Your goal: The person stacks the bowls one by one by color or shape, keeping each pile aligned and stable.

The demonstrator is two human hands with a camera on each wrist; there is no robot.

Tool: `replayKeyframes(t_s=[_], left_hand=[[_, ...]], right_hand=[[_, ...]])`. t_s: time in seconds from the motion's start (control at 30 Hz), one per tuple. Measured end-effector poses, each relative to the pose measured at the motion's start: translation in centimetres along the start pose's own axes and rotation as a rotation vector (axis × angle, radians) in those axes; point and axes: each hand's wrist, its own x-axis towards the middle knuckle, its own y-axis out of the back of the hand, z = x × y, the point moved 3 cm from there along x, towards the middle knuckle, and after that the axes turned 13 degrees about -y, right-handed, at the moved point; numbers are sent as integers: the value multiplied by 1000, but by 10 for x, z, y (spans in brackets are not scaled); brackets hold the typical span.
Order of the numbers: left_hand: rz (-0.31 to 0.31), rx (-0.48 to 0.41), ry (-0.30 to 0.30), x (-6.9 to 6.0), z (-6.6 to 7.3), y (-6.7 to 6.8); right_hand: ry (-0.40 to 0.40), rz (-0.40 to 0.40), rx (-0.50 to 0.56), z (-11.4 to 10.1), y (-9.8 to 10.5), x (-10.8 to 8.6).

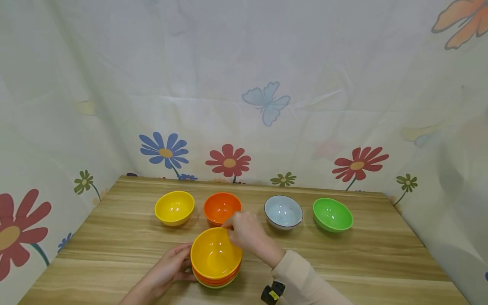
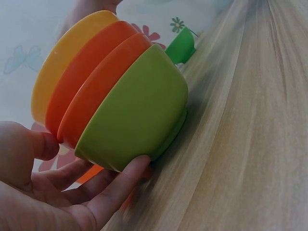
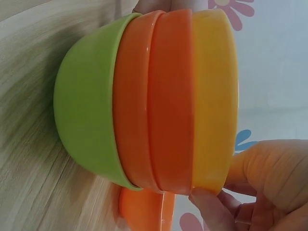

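Note:
A stack of nested bowls stands near the front of the table: a yellow bowl [image 1: 215,253] on top, two orange bowls [image 3: 168,101] beneath it, and a green bowl [image 2: 139,108] at the bottom. At its left side my left hand [image 1: 174,264] holds the stack, with the thumb by the orange rims and fingertips against the green bowl. My right hand [image 1: 244,232] pinches the top yellow bowl's rim at the far right, thumb outside. In the right wrist view, the yellow bowl still sits within the upper orange one.
Behind the stack is a row of single bowls: yellow [image 1: 174,208], orange [image 1: 222,207], pale blue with a dark rim [image 1: 284,212], and bright green [image 1: 333,214]. The orange one is close behind the stack. A flower-printed curtain [image 1: 267,140] borders the wooden table [image 1: 381,262].

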Motion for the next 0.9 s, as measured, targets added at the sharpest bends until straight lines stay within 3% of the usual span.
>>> replayKeyframes(t_s=[0.9], left_hand=[[3,0,-3,0,1,-1]], right_hand=[[22,62,-29,-1,0,-4]])
